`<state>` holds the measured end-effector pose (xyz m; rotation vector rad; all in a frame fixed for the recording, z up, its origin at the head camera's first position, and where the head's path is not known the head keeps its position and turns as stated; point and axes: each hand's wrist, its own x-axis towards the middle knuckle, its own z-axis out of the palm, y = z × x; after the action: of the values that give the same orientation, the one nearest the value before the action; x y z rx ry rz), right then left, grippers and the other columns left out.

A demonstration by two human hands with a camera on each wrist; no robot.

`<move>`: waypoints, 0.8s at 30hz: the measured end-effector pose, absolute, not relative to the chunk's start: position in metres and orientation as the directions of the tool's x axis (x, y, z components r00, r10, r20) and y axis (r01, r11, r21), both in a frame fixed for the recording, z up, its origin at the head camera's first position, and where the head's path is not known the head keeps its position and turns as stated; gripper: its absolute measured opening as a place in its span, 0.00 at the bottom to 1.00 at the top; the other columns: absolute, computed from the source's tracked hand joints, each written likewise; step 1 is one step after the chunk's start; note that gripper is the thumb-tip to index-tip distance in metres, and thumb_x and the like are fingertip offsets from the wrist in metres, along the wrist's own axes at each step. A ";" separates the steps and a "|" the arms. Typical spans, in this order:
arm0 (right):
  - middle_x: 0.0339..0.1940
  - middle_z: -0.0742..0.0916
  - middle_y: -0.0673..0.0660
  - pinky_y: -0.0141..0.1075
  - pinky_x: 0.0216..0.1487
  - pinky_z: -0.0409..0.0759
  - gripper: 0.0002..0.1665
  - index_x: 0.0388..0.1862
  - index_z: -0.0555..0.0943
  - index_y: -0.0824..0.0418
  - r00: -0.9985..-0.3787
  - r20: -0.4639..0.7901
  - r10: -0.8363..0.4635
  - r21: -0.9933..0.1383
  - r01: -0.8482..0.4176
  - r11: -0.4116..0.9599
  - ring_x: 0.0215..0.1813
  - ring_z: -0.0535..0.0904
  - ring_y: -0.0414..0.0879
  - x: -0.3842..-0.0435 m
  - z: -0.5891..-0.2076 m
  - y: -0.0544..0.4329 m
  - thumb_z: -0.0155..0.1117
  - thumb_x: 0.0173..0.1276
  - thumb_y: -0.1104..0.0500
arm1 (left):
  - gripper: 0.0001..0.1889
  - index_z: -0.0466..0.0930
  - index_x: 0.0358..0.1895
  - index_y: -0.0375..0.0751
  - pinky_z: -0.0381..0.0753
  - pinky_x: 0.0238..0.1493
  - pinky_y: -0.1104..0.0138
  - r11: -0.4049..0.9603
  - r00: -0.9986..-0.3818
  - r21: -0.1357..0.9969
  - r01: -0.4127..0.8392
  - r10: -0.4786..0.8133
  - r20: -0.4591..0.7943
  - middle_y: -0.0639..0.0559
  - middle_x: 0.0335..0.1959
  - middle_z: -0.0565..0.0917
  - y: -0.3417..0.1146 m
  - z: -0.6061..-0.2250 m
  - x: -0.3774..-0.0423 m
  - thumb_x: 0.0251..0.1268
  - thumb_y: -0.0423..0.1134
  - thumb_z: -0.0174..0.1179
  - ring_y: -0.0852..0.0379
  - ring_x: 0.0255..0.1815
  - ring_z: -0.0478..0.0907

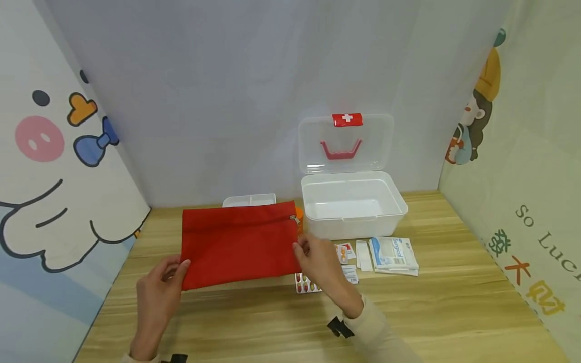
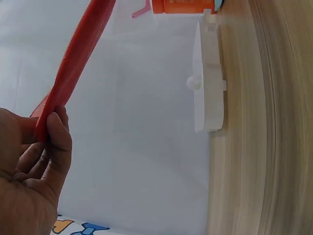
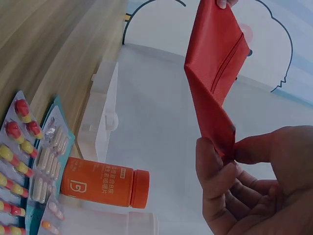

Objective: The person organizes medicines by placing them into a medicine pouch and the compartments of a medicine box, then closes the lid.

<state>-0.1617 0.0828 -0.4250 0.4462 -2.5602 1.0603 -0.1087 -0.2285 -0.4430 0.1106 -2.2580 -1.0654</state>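
Observation:
A flat red zipper pouch (image 1: 240, 247) is held up above the table between both hands, its zipper running along the top with the pull at the right. My left hand (image 1: 159, 297) pinches its lower left corner between thumb and fingers; the left wrist view shows the red edge (image 2: 73, 63) in that grip. At the right edge, my right hand (image 1: 324, 267) pinches the pouch between thumb and fingertips. In the right wrist view the pouch (image 3: 212, 73) bends along a crease and hangs clear of the table.
An open white first-aid box (image 1: 354, 227) stands at the back right, lid upright. Before it lie a surgical packet (image 1: 395, 254), small packets (image 1: 364, 256) and capsule blister packs (image 3: 17, 161). An orange bottle (image 3: 102, 183) and a white divided tray (image 1: 249, 200) stand behind the pouch.

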 end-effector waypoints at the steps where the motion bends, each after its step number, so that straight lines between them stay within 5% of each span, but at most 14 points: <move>1: 0.20 0.86 0.50 0.26 0.23 0.73 0.06 0.30 0.82 0.62 -0.898 0.416 -0.145 -0.634 -0.400 0.661 0.19 0.76 0.35 -0.162 -0.423 0.085 0.64 0.66 0.60 | 0.07 0.85 0.39 0.31 0.72 0.35 0.91 0.658 -0.787 0.724 0.208 -0.327 0.524 0.39 0.29 0.88 -0.227 -0.442 -0.110 0.57 0.27 0.68 0.94 0.31 0.70; 9: 0.21 0.86 0.49 0.32 0.25 0.74 0.09 0.40 0.83 0.60 -0.960 0.267 -0.082 -0.813 -0.270 0.515 0.23 0.77 0.38 -0.163 -0.416 0.100 0.61 0.69 0.55 | 0.08 0.84 0.38 0.30 0.74 0.36 0.90 0.636 -0.745 0.706 0.311 -0.298 0.597 0.38 0.27 0.88 -0.219 -0.440 -0.111 0.54 0.24 0.68 0.92 0.31 0.73; 15: 0.21 0.86 0.54 0.33 0.24 0.78 0.12 0.43 0.83 0.58 -0.962 0.266 -0.062 -0.885 -0.269 0.379 0.21 0.79 0.41 -0.163 -0.417 0.105 0.58 0.74 0.52 | 0.07 0.84 0.36 0.30 0.77 0.35 0.87 0.594 -0.741 0.725 0.350 -0.298 0.602 0.40 0.27 0.88 -0.212 -0.439 -0.110 0.54 0.23 0.68 0.86 0.30 0.77; 22: 0.32 0.90 0.63 0.34 0.25 0.84 0.14 0.48 0.83 0.61 -0.956 0.289 0.052 -0.933 -0.269 0.241 0.26 0.85 0.44 -0.159 -0.411 0.106 0.56 0.75 0.53 | 0.08 0.84 0.35 0.29 0.78 0.34 0.86 0.485 -0.702 0.740 0.466 -0.305 0.643 0.74 0.28 0.84 -0.204 -0.441 -0.111 0.51 0.19 0.67 0.82 0.31 0.80; 24: 0.30 0.89 0.64 0.32 0.23 0.82 0.13 0.48 0.82 0.63 -0.948 0.308 0.084 -0.931 -0.282 0.231 0.23 0.82 0.42 -0.157 -0.408 0.106 0.55 0.75 0.57 | 0.07 0.83 0.34 0.27 0.78 0.33 0.85 0.459 -0.692 0.738 0.495 -0.306 0.654 0.75 0.29 0.84 -0.202 -0.443 -0.113 0.51 0.18 0.67 0.81 0.31 0.80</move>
<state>-0.1568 0.1057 -0.4076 0.1842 -2.2153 1.7734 -0.1130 -0.2016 -0.4427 -0.1575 -1.9366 -1.3134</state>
